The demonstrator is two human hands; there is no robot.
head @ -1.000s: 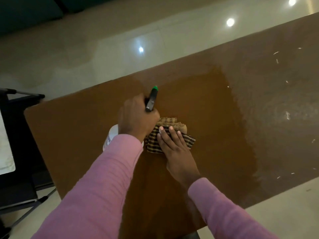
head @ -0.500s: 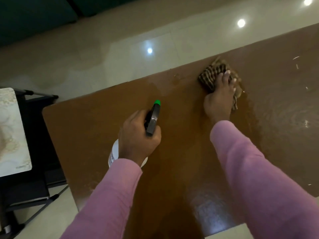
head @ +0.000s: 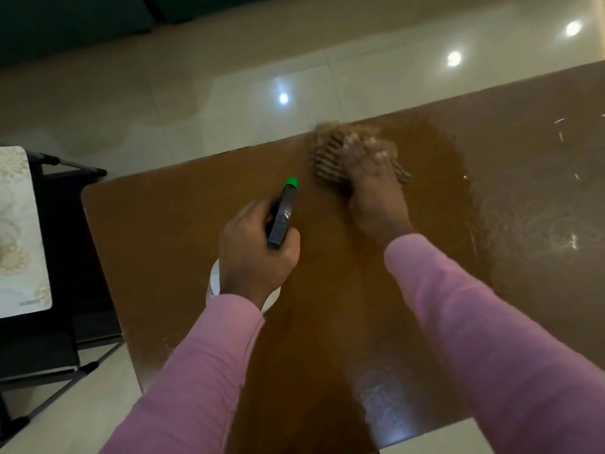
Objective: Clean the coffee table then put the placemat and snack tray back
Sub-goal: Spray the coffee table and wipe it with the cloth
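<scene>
The brown coffee table fills most of the view. My left hand grips a white spray bottle with a dark trigger head and a green nozzle, held over the table's left half. My right hand presses flat on a brown checked cloth at the table's far edge; both are blurred by motion. The wood around the cloth looks darker and wet. A pale patterned placemat lies on a black stand at the far left. No snack tray is visible.
The black metal stand sits just left of the table's left edge. Pale specks and smears mark the dull right part of the table. Glossy tiled floor lies beyond the far edge and at the near right corner.
My right hand swept the cloth from beside the bottle to the far edge, then a little left along it. My left hand kept hold of the spray bottle. The view shifted slightly.
</scene>
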